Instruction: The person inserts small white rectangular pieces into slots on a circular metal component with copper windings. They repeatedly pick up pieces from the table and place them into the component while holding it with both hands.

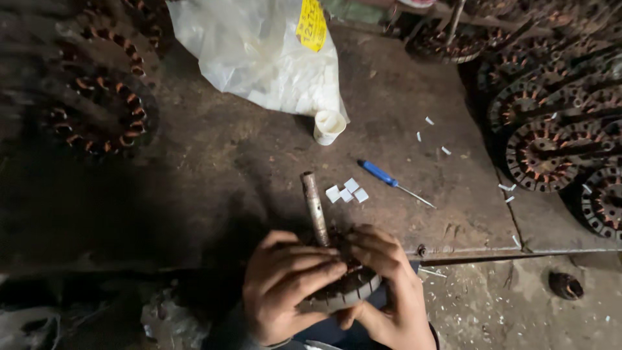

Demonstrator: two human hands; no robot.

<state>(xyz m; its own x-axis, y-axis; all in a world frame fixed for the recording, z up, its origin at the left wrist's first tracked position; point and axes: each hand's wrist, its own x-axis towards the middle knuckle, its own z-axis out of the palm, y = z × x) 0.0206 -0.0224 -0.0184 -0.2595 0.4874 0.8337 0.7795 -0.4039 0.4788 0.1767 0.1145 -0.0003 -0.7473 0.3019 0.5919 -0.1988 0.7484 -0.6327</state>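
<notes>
Hands [330,282] at bench edge [479,249]

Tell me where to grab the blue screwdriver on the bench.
Probably take the screwdriver by its blue handle, from above. It lies flat with the handle up-left and the thin metal shaft pointing down-right; the handle is the thicker part, with bare bench either side.

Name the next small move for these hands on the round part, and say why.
Probably reach the right hand for one of the white squares. Both hands grip the round wound part at the table edge, the left hand covering its top, and the squares lie just beyond the metal shaft.
</notes>
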